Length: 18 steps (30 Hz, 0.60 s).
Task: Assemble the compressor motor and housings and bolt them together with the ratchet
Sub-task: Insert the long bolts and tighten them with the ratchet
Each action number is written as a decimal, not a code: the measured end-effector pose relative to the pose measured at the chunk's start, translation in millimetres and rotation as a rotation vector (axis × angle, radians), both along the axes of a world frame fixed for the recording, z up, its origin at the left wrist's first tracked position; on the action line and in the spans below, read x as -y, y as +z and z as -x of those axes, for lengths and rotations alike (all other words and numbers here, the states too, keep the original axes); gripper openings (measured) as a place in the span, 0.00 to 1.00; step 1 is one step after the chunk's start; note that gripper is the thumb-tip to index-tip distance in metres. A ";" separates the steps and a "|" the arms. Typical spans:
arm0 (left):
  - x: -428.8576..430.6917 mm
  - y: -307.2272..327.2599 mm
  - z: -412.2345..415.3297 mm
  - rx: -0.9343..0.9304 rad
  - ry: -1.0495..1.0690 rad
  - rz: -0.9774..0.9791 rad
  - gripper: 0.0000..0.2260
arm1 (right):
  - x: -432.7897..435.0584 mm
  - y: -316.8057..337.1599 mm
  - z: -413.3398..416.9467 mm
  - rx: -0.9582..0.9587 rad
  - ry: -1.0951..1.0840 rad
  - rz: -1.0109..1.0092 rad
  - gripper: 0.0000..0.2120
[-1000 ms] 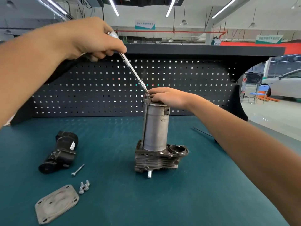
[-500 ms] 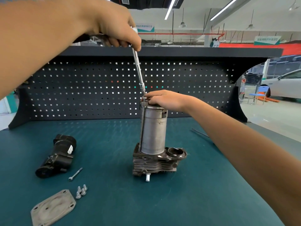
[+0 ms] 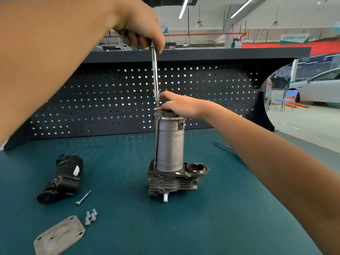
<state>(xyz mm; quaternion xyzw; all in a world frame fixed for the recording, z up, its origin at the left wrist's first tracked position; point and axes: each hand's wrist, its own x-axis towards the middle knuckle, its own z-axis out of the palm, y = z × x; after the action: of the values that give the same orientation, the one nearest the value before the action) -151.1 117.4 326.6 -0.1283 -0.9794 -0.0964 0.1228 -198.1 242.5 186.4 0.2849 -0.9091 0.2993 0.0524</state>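
- Grips ratchet in left hand, fingers clenched round the handle high above the bench.
- Holds the ratchet shaft near vertical, lower end down on the top left edge of the motor.
- Rests right hand palm-down on the motor's top. Grip released there: fingers laid out fairly straight, fingertips just beside the ratchet's lower end.
- Cannot tell whether those fingertips touch a bolt head; too small to read.
- Shows motor standing upright mid-bench, lower end seated in the finned housing, which sits on the green mat.
- Shows a round open cup on the finned housing's right side, just beside the motor. Dark inside, cannot tell contents.
- Shows a short pin sticking out low on the finned housing's front.
- Has black housing lying on its side on the mat, well apart from the motor, to its left.
- Has one long bolt lying loose just beside the black housing, on its right.
- Has three short bolts bunched together nearer the front, just beside the cover plate.
- Has the cover plate lying flat at the front left, holes visible at its corners.
- Shows dark pegboard behind the mat, and a thin rod on the mat past the right forearm.
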 end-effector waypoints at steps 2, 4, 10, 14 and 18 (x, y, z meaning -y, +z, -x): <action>-0.3 1.8 3.2 0.002 0.008 0.004 0.13 | -0.2 0.1 -1.1 -0.014 0.009 0.015 0.14; -0.6 2.8 5.1 -0.068 0.025 0.015 0.13 | -1.8 -0.5 -1.8 -0.021 0.018 0.090 0.13; -2.0 2.3 5.6 -0.137 0.019 0.000 0.13 | 3.8 5.0 -2.3 0.101 0.160 0.606 0.11; -3.0 1.9 4.4 -0.155 -0.005 -0.007 0.14 | 11.4 -0.8 -0.2 0.089 0.267 0.734 0.07; 1.5 -3.9 9.4 -0.188 -0.031 -0.038 0.15 | 11.3 -3.3 2.1 0.076 0.289 0.774 0.06</action>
<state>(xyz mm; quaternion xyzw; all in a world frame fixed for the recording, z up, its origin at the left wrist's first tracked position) -160.5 115.8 322.6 -0.1493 -0.9595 -0.1045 0.2150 -200.2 231.1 183.1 0.3574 -0.6816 0.6335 0.0796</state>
